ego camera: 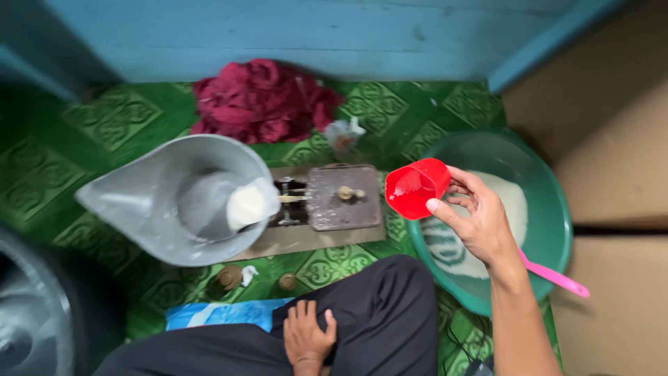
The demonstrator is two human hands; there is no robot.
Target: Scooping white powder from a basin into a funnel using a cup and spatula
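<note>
My right hand (475,217) holds a small red plastic cup (415,188), tipped toward me, over the left rim of a green basin (560,230) of white grain. A pink handle (557,278) sticks out of the basin at its near right. Left of the cup stands a balance scale (327,205) with a flat brown plate carrying a small brass weight (348,193). Its grey metal scoop pan (156,198) holds a clear bag of white grain (247,205). My left hand (306,336) rests flat on my dark trouser leg.
A crumpled maroon cloth (261,101) lies by the blue wall. Two small brass weights (229,277) sit on the green patterned mat near my knee, beside a blue plastic bag (223,313). A large metal pot (31,313) is at the left, cardboard boxes (612,139) at the right.
</note>
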